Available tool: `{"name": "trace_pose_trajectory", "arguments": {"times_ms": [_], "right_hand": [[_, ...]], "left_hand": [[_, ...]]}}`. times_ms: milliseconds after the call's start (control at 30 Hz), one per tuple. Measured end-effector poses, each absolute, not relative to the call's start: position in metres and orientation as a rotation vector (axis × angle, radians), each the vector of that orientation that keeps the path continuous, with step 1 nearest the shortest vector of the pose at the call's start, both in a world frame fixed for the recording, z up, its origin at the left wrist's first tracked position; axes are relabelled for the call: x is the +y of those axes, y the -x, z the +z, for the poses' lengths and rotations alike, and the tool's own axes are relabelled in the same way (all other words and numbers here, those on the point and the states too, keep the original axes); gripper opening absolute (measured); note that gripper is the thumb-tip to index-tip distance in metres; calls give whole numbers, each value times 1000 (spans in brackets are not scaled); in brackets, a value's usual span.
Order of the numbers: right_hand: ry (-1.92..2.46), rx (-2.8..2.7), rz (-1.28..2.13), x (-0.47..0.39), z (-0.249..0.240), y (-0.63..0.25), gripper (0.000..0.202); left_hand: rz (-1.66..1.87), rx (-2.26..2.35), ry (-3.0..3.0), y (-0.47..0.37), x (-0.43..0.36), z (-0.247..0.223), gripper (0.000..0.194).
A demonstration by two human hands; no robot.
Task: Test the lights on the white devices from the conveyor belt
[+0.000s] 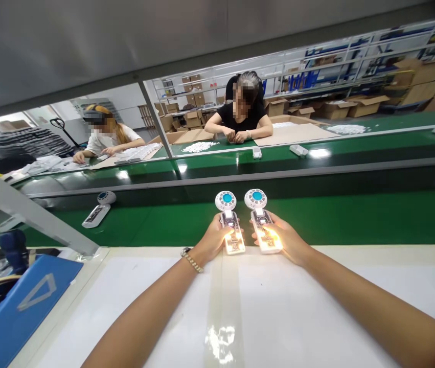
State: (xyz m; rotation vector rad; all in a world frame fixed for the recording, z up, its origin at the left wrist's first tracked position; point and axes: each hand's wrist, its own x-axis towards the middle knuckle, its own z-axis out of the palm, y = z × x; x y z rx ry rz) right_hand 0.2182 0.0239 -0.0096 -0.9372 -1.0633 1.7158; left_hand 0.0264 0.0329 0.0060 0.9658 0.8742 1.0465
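Observation:
My left hand (214, 239) is closed around a white handheld device (233, 244) with a round head and a blue-green centre. A matching device (267, 240) sits in my right hand (288, 236), its thumb lying over the front. Both bodies have exposed inner parts and glow yellow-orange near my thumbs. The two devices are held side by side, slightly apart, heads pointing away from me, over the near edge of the green conveyor belt (163, 225). Fingers behind the devices are partly hidden.
Another such device (97, 214) lies on the belt at left. A white worktable (133, 306) is below my arms, with a blue bin (29, 312) at left. A slanted metal post (41, 214) stands nearby. Two co-workers sit across the belt beside heaps of small white parts (200, 147).

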Motion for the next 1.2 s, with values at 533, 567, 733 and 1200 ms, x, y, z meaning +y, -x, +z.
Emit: {"name": "trace_pose_trajectory", "arguments": {"times_ms": [533,567,733,1200], "right_hand": [[926,-985,1735,23,-6,-216,38],[927,-981,1737,23,-6,-216,39],[911,-1003,1735,24,-7,-218,38],[870,-999,1699,23,-2,-215,33]], "left_hand": [[1030,850,-951,-26,34,3,39],[1031,854,-945,-26,34,4,39],[1022,872,-965,-28,33,7,38],[1012,800,-999,-26,35,2,43]]}}
